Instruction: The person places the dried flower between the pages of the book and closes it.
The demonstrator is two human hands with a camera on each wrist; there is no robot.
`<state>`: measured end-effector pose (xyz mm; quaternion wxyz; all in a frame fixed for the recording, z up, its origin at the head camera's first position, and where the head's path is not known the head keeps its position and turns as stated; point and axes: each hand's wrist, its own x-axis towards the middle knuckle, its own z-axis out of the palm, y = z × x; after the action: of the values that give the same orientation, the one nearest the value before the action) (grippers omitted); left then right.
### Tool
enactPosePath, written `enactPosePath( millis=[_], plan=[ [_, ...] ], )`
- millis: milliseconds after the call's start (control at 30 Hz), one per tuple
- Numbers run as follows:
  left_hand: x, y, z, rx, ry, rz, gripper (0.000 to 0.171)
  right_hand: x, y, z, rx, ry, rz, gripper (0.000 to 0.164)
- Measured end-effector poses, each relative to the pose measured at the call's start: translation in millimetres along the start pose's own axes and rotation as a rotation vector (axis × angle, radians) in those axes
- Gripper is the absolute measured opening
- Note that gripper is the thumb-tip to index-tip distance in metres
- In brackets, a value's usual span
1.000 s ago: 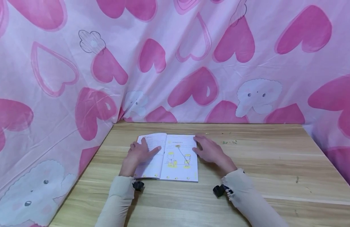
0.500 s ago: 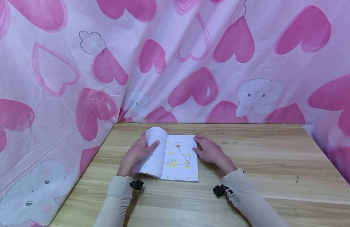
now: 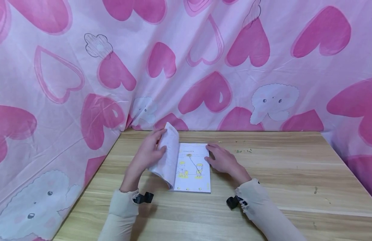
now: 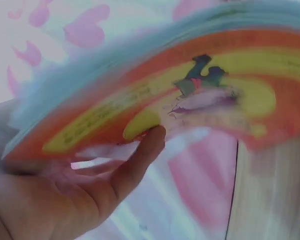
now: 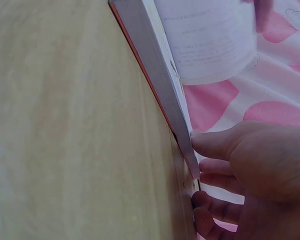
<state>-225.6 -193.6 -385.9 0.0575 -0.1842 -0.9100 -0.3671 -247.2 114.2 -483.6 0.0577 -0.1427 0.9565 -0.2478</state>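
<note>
An open book (image 3: 193, 167) lies on the wooden table, its right page showing yellow-tinted drawings of two figures. The left part of the book (image 3: 170, 154) stands raised and bowed, with my left hand (image 3: 148, 150) gripping its outer edge, thumb on the page side. From the left wrist view, the fingers of that hand (image 4: 100, 195) reach across an orange and yellow cover (image 4: 155, 105). My right hand (image 3: 223, 158) holds the right edge near the far corner. Seen from the right wrist, the thumb (image 5: 217, 142) presses on the top edge and the fingers bend beside the page block (image 5: 162, 75).
A pink cloth (image 3: 204, 67) with hearts hangs behind and to the left of the table (image 3: 264, 207). Small crumbs (image 3: 244, 151) lie beyond the right hand. Each wrist wears a small black camera (image 3: 233, 203).
My left hand has lifted the left part of the book from nearly flat to steeply raised and bowed toward the right. The right hand has stayed in place at the right edge.
</note>
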Motion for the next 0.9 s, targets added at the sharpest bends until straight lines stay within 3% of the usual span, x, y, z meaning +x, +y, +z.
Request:
enactPosePath(
  millis=[100,300,600,900],
  plan=[
    [2.3,10.7,11.6,-0.09,-0.011,0.046,0.064,0,0,0,0.001,-0.002,0.001,0.063],
    [6.9,19.0,47.6,-0.167,-0.055,-0.01,0.058,0,0,-2,0.001,-0.01,-0.005,0.062],
    [13.8,25.7,98.3,-0.16,-0.252,0.049,0.066,0,0,-4,0.018,-0.006,-0.023,0.06],
    [19.9,27.2,131.6,-0.084,-0.31,-0.081,0.062,0,4,-3,0.046,0.005,-0.045,0.056]
  ],
)
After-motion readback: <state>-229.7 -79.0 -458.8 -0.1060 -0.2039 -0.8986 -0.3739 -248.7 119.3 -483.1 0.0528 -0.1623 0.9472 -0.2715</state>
